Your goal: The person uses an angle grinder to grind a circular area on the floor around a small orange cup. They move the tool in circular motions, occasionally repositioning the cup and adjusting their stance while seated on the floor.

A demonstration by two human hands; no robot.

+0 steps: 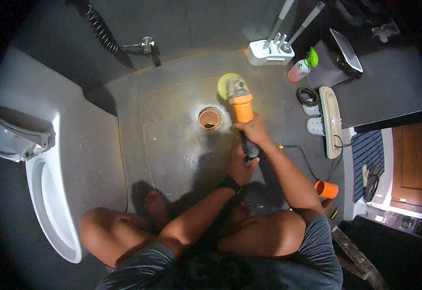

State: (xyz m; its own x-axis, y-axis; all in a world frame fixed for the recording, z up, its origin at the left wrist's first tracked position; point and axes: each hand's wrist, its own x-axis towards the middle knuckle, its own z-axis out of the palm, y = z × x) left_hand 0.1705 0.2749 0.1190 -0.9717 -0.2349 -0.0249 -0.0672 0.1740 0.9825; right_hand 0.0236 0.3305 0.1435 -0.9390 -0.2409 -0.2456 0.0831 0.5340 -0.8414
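Observation:
An orange and black angle grinder (243, 107) points away from me over the grey tiled floor (172, 96). Its round yellowish pad (225, 84) sits at the far end and looks slightly blurred. My right hand (253, 129) is wrapped round the orange body. Behind it, my left hand (241, 166) is closed round the dark rear end, and its wrist wears a dark band (230, 183). A round floor opening with an orange-brown pipe (210, 119) lies just left of the grinder. Pale dusty marks surround the opening.
On the left are a white basin (51, 208) and a grey ledge (95, 159). A white brush holder (270, 53), a spray bottle (300, 70) and a grey bin (327, 60) stand far right. A cord (305, 157) runs near an orange cup (326, 189). My bare feet flank the work area.

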